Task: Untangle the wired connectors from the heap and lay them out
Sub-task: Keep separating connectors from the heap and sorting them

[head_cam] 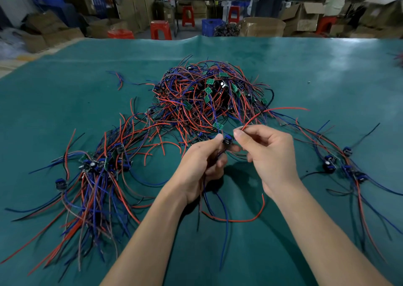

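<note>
Blurred background boxes; wire ends under the left hand hidden.

Factory workshop: stacked cartons, plastic stools, green-matted workbench.

Both hands on wired connector
</note>
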Motion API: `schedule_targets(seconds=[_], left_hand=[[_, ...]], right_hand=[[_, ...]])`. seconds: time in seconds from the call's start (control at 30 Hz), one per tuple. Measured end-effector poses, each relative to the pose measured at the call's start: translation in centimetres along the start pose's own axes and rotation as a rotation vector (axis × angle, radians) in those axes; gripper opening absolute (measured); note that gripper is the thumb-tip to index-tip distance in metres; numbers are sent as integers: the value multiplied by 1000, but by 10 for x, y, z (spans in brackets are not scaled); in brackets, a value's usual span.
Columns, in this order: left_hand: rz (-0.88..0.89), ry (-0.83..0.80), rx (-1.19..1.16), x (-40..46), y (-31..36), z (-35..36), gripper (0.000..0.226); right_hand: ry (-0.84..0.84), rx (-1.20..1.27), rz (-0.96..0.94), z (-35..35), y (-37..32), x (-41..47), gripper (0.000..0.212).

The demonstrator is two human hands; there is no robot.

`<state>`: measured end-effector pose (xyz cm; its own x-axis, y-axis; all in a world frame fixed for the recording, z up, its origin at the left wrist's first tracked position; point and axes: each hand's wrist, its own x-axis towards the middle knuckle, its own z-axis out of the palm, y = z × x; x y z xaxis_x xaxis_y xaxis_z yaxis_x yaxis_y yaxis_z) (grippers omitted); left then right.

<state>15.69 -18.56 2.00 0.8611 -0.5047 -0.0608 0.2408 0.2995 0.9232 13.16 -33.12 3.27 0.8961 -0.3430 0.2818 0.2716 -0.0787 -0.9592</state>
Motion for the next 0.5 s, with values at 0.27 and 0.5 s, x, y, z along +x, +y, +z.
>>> schedule_targets(seconds=[0.27,0.5], left_hand=[[48,-70,61,0,-6,-3,28],[61,-92,169,-1,-6,-2,28]], right_hand=[[72,-344,-245,-6,4,5,8],[330,-240,-179,-28,5,22,14]])
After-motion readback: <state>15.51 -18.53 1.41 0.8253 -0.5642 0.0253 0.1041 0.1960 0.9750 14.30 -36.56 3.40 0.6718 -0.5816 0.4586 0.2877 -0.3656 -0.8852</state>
